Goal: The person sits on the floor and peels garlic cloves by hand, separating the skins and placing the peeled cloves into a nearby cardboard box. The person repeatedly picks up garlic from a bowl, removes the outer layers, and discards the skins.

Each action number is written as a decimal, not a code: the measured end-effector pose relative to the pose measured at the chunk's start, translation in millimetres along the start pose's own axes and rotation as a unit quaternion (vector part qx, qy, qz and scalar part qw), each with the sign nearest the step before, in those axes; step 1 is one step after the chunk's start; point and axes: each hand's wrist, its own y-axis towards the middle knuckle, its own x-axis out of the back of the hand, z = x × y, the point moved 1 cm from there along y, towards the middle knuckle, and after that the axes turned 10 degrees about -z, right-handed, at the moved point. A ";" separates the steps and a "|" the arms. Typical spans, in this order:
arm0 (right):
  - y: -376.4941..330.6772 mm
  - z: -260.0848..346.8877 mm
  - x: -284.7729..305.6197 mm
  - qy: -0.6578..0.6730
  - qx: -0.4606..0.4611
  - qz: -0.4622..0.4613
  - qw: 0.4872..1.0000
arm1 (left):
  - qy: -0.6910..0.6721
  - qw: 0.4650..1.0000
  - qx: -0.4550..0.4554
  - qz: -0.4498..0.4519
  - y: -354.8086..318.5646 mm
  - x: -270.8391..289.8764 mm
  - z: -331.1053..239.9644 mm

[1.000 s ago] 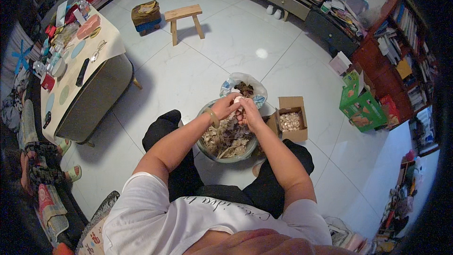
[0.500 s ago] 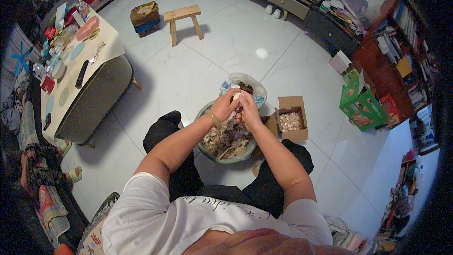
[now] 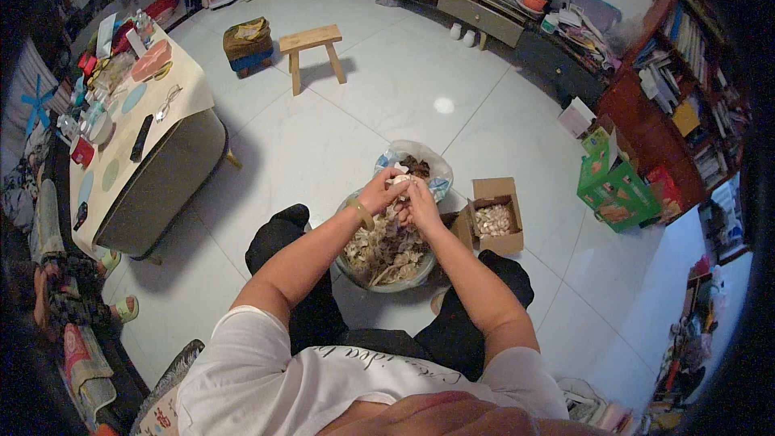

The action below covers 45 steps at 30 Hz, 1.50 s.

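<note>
Over the far rim of a round basin, my left hand and my right hand meet, with fingertips closed around a whitish garlic bulb. Fingers partly cover the bulb. Pale, papery garlic skins and dry stalks fill the basin between my knees. Just beyond it stands a container lined with a clear and blue plastic bag, with dark brown scraps inside. To the right of the basin, an open cardboard box holds many pale garlic cloves.
A wooden stool and a small brown padded stool stand farther off. On the left is a cloth-covered table bearing a black remote and glasses. A green carton sits by the bookshelf on the right.
My view has tilted slightly, so the floor things sit lower in the picture. Both hands stay together on the garlic bulb, with the fingers shifted a little.
</note>
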 end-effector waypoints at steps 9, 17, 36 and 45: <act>-7.6 7.5 -2.3 0.008 -0.029 0.011 0.999 | 0.223 0.963 -0.136 -0.063 -13.1 -2.7 -19.8; -12.5 13.3 -5.8 0.034 -0.027 0.002 0.999 | 0.293 0.932 -0.210 -0.041 -8.1 1.1 -20.9; -0.9 21.2 4.9 -0.099 0.089 -0.065 0.989 | 0.072 0.996 0.029 0.036 0.5 2.3 -17.0; 6.1 18.4 12.3 -0.178 0.082 -0.031 0.980 | 0.174 0.974 -0.142 0.003 7.3 10.5 -2.8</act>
